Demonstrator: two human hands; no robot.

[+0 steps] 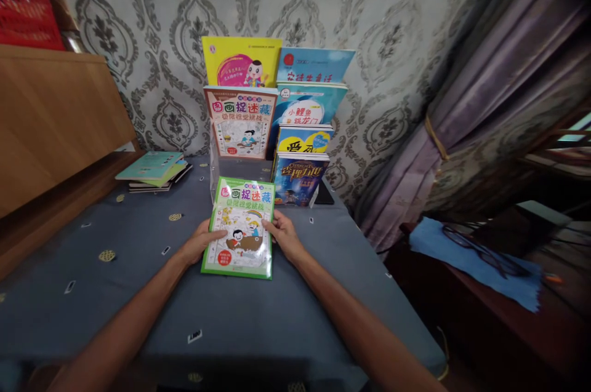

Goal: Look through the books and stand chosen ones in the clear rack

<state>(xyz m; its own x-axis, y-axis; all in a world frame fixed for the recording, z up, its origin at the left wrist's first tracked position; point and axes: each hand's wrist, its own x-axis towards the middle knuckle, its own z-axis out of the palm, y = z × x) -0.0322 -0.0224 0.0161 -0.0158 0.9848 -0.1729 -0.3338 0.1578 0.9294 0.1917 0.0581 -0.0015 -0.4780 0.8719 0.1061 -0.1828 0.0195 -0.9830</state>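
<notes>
Between my two hands is a green-bordered picture book (244, 238), its cover facing me and tilted back. My left hand (203, 240) grips its left edge, thumb lying across the cover. On the right edge, my right hand (282, 232) holds it the same way; the other fingers are mostly hidden behind. Just beyond stands a clear tiered rack (214, 164) of books. A brown-bordered book (242, 124) leans in its left column, with a yellow book (242, 63) behind. The right column carries a dark blue book (301, 180), a yellow-and-blue one (303, 139) and two light-blue ones (314, 100).
A small stack of books (152, 167) lies at the left on the grey-blue tablecloth (138, 244). A wooden cabinet (60, 121) borders the table's left side. Past the right edge, glasses (484, 250) rest on a blue cloth (434, 244), near a tied curtain (429, 115).
</notes>
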